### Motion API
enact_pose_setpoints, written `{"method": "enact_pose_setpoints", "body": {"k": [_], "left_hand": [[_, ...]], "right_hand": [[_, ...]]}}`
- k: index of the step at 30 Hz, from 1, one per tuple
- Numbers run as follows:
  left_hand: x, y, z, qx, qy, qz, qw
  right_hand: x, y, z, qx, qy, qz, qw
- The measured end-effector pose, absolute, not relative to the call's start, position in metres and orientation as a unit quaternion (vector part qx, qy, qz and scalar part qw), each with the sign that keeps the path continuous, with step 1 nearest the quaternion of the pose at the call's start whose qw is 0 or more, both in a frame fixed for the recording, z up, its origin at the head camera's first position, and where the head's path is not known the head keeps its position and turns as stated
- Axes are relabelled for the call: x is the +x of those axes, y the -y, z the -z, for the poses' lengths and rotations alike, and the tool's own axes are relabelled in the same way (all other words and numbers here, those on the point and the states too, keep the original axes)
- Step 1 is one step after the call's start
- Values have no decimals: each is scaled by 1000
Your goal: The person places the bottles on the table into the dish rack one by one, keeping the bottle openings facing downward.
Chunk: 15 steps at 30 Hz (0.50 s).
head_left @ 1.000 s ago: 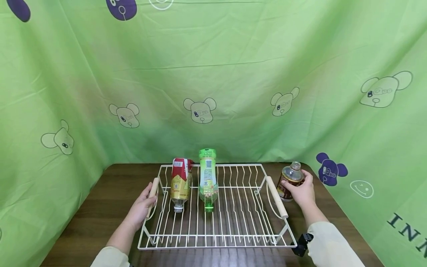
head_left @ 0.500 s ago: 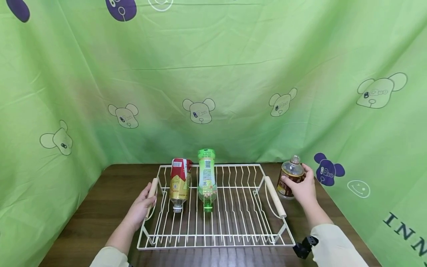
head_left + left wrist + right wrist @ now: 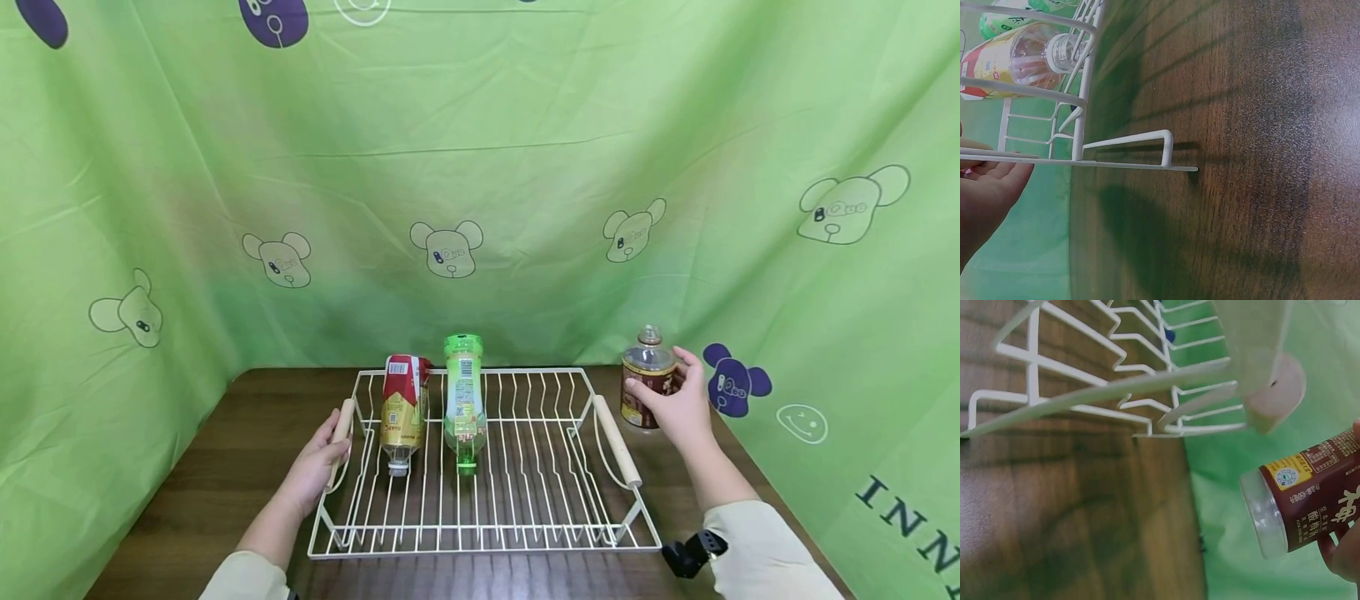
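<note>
At the left side of a white wire dish rack [image 3: 525,528], my left hand [image 3: 315,467] grips its wooden handle [image 3: 341,442]. Across the rack lie two bottles with their necks towards me. One has a red and gold label [image 3: 403,408]; the other is a green bottle [image 3: 465,400]. Beyond the rack's right handle [image 3: 617,442], my right hand [image 3: 678,404] holds a clear plastic bottle with a dark brown label [image 3: 636,392], thumb on the near side. It is upright and uncapped-looking at the neck. In the right wrist view, the bottle's clear base [image 3: 1264,515] hangs off the table.
A dark wooden table [image 3: 217,467] carries the rack. Green cloth [image 3: 525,192] with printed bear heads hangs behind and at both sides. The rack's right wooden handle stands between the rack's wires and the brown-labelled bottle.
My right hand has raised the brown-labelled bottle from the table's right side and brought it slightly left and more upright. My left hand stays on the rack's handle.
</note>
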<state>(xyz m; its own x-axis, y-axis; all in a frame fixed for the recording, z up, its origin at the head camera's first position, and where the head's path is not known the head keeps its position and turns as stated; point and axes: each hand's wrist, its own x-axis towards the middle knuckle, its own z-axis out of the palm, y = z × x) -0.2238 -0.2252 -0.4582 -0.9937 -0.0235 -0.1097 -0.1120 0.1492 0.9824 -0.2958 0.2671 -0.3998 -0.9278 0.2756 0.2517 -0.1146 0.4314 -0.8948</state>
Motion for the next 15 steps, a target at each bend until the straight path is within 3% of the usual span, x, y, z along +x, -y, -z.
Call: {"method": "enact_pose_setpoints", "body": {"k": [15], "left_hand": [[-222,225,457,-46,-754,-655,30]], "right_hand": [[-291,-242,370,30,834,-523,174]]}}
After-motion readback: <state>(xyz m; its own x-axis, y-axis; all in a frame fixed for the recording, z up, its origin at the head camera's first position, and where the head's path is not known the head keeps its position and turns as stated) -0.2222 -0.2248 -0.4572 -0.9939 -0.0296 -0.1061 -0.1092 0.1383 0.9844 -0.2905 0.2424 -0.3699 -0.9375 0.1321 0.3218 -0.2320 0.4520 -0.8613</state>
